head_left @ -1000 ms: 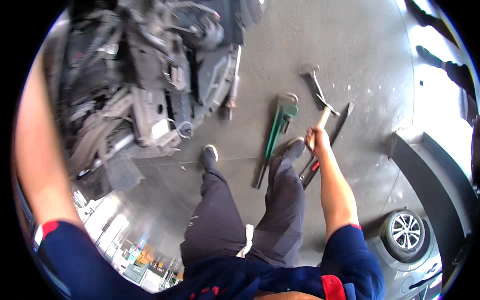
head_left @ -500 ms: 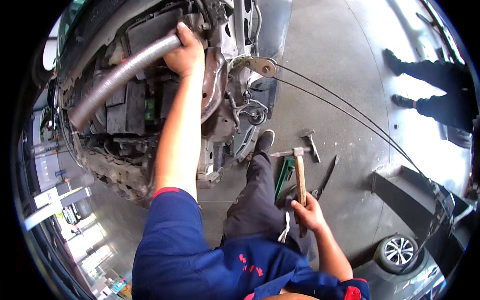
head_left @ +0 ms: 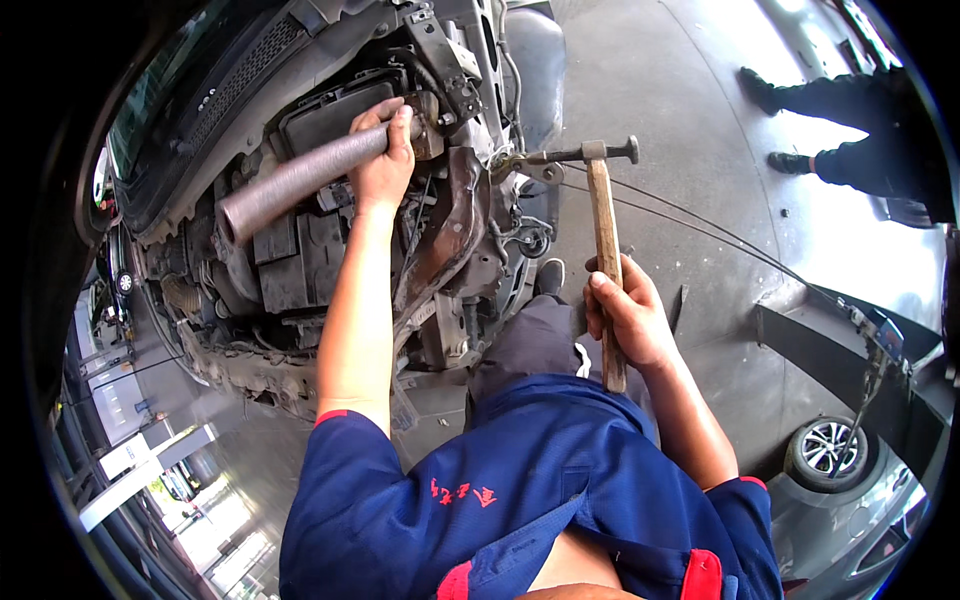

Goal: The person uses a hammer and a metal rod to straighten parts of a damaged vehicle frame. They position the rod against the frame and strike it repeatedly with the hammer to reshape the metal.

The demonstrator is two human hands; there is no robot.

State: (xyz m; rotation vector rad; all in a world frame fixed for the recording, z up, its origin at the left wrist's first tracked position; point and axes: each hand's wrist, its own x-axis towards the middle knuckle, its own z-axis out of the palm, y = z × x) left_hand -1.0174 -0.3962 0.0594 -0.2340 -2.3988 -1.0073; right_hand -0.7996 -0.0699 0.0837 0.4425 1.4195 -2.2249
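Observation:
My left hand [head_left: 382,180] is closed around one end of a thick grey-brown ribbed tube [head_left: 300,185]. The tube slants over the car's open engine bay [head_left: 298,270], its other end toward the left. In my right hand [head_left: 632,312] is the wooden handle of a hammer [head_left: 604,215], held upright in the picture. The hammer's long steel head lies across the view of a metal pulling clamp [head_left: 543,172] at the car's front corner; whether they touch I cannot tell. A bent brown metal panel [head_left: 452,235] stands right of my left hand.
Taut cables [head_left: 700,233] run from the clamp to a dark steel frame [head_left: 815,330] at right. Another person's legs [head_left: 850,125] show at the upper right. A car wheel [head_left: 828,447] is at the lower right. My shoe [head_left: 549,277] is beside the car.
The hammer has risen from over the floor tools to the clamp's height. My left hand and the tube have shifted, the tube's far end swinging right and up. Both hands keep their hold.

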